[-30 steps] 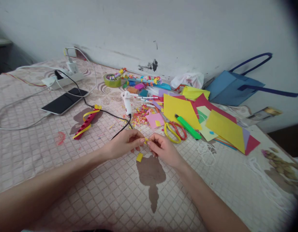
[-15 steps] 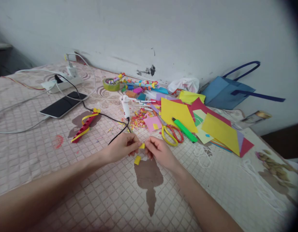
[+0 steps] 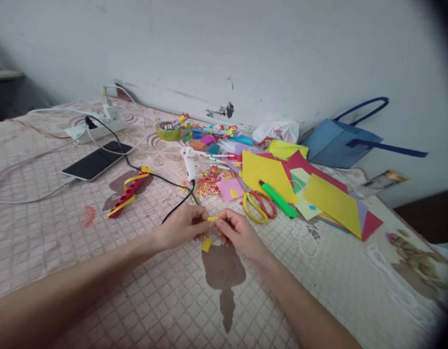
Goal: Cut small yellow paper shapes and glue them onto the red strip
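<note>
A black-screened device (image 3: 95, 164) and power strip (image 3: 106, 129) lie left of a blue bag (image 3: 340, 143).

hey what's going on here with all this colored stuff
A person is pinching a small yellow piece between the fingertips of the left hand and right hand. A second yellow piece lies just below them on the table cover. Beyond the hands are scissors, a green cutter and colored sheets; a red strip with yellow ribbon lies off to the left.
</note>
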Available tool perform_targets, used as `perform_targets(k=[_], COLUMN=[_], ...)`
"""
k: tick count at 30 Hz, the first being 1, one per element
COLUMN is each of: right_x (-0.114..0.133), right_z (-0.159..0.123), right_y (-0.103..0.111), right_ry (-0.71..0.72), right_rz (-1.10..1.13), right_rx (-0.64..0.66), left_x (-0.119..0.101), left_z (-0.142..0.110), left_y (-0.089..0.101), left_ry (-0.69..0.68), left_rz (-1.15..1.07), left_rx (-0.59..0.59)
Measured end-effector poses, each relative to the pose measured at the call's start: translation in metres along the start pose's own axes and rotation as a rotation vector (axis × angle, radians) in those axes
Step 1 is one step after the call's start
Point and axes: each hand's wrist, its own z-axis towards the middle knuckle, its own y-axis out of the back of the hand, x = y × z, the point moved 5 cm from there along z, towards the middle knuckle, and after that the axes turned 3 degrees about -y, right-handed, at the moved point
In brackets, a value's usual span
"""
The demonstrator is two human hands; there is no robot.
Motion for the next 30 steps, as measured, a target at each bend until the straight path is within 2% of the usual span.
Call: perform_targets(k=[4,7,13,16,19,23,26,30], right_x=[0.007,0.009,0.004,0.005,0.007,0.004,-0.011,-0.027], right_z=[-0.003,-0.004,-0.004,-0.002,0.002,0.001,0.003,0.006], right_y=[0.002,0.003,-0.001,0.001,0.025,0.090,0.125,0.136], right_ry=[0.049,0.075,0.007,0.043,0.088,0.134,0.041,0.016], right_rz=[-0.133,-0.219,-0.063,-0.112,-0.222,-0.667,-0.912,-0.906], right_rx=[-0.035,-0.036,-0.004,-0.016,-0.142,-0.582,-0.678,-0.647], left_x=[-0.003,-0.005,-0.005,-0.004,0.000,0.009,0.015,0.019], left_z=[-0.001,0.000,0.000,0.000,0.002,0.006,0.007,0.008], left_y=[0.001,0.005,0.004,0.003,0.007,0.015,0.016,0.015], left_ry=[0.024,-0.004,-0.005,-0.008,0.001,0.072,0.132,0.172], left_rz=[-0.011,0.014,-0.014,-0.036,-0.055,-0.199,-0.359,-0.506], left_rx=[0.035,0.008,-0.050,-0.070,-0.136,-0.187,-0.199,-0.217])
